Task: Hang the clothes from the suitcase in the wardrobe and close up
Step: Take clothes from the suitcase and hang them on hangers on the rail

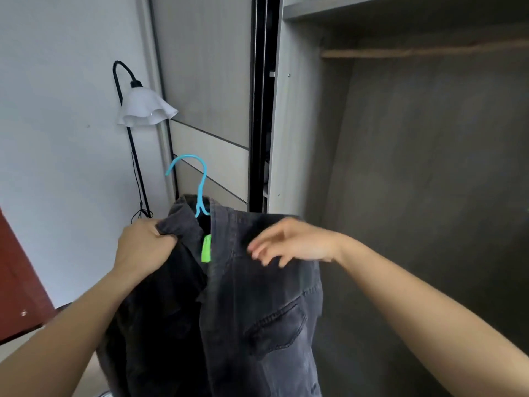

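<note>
One floor lamp by the wall. Left hand clenches one shoulder of the one dark denim jacket, which sits on one blue hanger and is held up just outside the wardrobe. Right hand, blurred, fingers spread loose at the other shoulder. Wardrobe open, one rail inside.

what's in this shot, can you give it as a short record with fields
garment: dark grey denim jacket on a blue hanger, green tag at the neck
left hand: grips the jacket by its collar side
right hand: fingers loose and spread at the other shoulder, contact unclear
wardrobe: open, wooden rail up at the right
state: hanger not yet on the rail
beside: floor lamp with a white shade, by the wall
</note>
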